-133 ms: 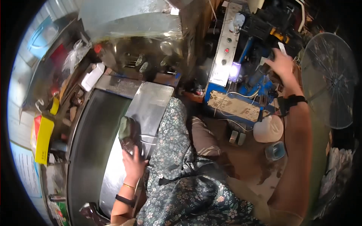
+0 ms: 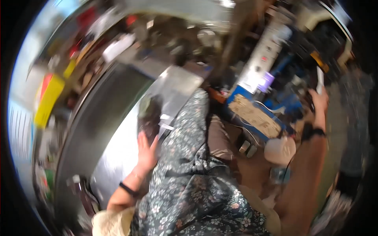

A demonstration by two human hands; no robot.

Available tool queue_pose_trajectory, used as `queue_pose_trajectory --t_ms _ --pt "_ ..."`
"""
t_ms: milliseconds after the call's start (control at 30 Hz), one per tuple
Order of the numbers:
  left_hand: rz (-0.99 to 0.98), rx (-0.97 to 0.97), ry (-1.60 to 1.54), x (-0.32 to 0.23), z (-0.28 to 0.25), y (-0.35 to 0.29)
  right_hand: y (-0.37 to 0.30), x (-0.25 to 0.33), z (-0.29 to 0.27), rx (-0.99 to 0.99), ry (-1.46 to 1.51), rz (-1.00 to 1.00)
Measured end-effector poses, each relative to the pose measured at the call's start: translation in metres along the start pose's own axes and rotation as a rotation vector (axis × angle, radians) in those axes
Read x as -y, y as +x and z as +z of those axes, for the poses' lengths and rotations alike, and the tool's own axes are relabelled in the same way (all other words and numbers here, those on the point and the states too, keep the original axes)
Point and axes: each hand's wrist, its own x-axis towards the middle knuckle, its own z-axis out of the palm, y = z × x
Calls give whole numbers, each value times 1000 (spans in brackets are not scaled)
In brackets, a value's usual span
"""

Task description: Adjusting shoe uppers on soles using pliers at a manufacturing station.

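Note:
On the metal plate (image 2: 120, 143) to my left lies a dark green and brown object (image 2: 149, 112), perhaps a filled packet; the blur hides its kind. My left hand (image 2: 146, 154) rests at its near end, fingers and thumb spread. Far to the right, my right hand (image 2: 319, 101) reaches out beside a blue machine (image 2: 236, 100). A narrow white piece (image 2: 319, 78) rises from where its fingers are; motion blur hides whether they grip it.
A second dark packet-like object (image 2: 84, 196) lies at the lower left. A white container (image 2: 280, 150) and a bluish tub (image 2: 278, 174) stand on the floor beside the machine. A yellow box (image 2: 49, 100) is at the far left. My patterned garment (image 2: 185, 177) covers my lap.
The whole view has swung, smearing the picture. My right hand sits farther right and lower in the picture, slightly farther from the machine's yellow part. My left hand stays at the dark object.

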Motion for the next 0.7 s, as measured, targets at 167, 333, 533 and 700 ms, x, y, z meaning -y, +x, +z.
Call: queue_pose_trajectory --t_ms 167,333,533,700 --pt "-125 -35 -787 -32 -20 25 1 -25 37 -342 -216 -333" --pt "169 128 -1091 -85 -39 69 -76 11 25 -405 223 -601" --pt "-33 89 -1611 -162 -76 146 -297 142 36 209 953 -537" --pt "-498 190 -2165 -116 -100 152 -334 185 46 927 1408 -412"
